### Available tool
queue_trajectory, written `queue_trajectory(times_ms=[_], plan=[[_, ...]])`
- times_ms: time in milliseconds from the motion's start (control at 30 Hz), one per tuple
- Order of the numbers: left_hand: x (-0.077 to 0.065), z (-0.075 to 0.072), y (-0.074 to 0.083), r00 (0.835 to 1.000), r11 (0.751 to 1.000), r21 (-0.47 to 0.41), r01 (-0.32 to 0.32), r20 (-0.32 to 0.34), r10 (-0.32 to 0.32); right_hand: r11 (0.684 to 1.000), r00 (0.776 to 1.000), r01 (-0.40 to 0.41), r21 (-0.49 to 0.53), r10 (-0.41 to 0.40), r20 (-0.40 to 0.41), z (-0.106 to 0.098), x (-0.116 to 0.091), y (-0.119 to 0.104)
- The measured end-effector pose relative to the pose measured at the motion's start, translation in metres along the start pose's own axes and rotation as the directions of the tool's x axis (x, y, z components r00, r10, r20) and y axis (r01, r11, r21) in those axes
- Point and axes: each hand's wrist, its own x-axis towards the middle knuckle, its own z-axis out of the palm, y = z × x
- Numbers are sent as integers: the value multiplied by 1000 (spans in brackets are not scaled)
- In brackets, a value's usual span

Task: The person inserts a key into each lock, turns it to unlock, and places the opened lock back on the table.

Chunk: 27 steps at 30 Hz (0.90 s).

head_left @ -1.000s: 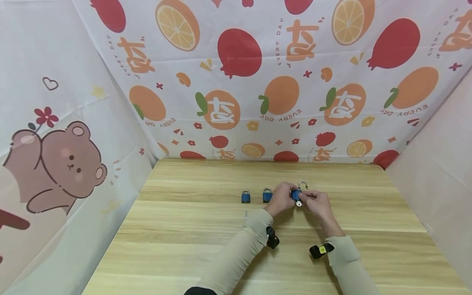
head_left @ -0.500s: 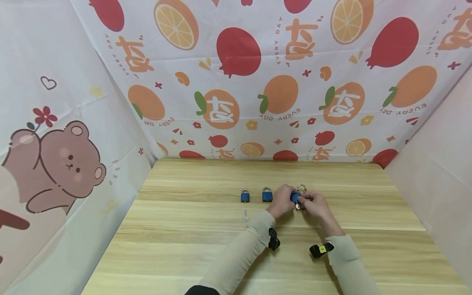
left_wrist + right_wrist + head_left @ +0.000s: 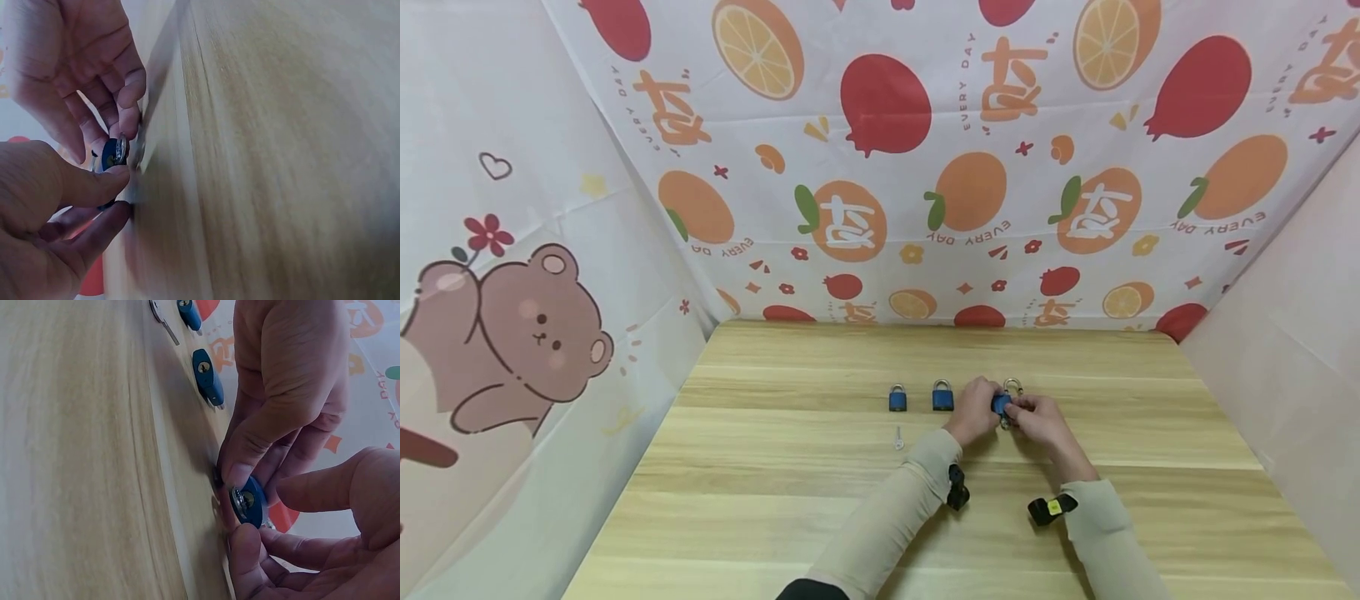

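In the head view, my left hand (image 3: 976, 410) and my right hand (image 3: 1043, 421) meet at a blue padlock (image 3: 1001, 404) over the right half of the table. Its shackle (image 3: 1013, 384) stands open at the far side. In the left wrist view, the thumb and index finger of my left hand (image 3: 44, 206) pinch the padlock body. A key (image 3: 238, 505) sits at the lock's keyhole in the right wrist view. The curled fingers of my right hand (image 3: 350, 531) hold the lock's near side, its thumb close to the body; the exact contact is partly hidden.
A medium blue padlock (image 3: 943, 398) and a smaller blue padlock (image 3: 897, 400) stand in a row left of my hands, shackles closed. A loose key (image 3: 898, 438) lies in front of the small one. Fruit-printed cloth (image 3: 850, 250) hangs behind the wooden table (image 3: 760, 500).
The padlock in my hands has tilted and its shackle sits slightly lower in view. The key's round head now shows more edge-on. My left forearm shifted slightly right, uncovering the loose key.
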Motion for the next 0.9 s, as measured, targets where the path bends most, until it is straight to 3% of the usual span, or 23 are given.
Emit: queue_trajectory(times_ms=[467, 733, 900], plan=[[1, 3, -2, 1000, 1000, -2, 6, -16, -6, 999, 998, 35, -38, -33, 56, 0, 0, 0], [3, 5, -5, 999, 1000, 14, -26, -32, 26, 994, 996, 67, -85, -62, 58, 2, -3, -1], [3, 6, -6, 1000, 1000, 20, -13, -18, 13, 991, 996, 74, -111, -68, 54, 3, -5, -2]])
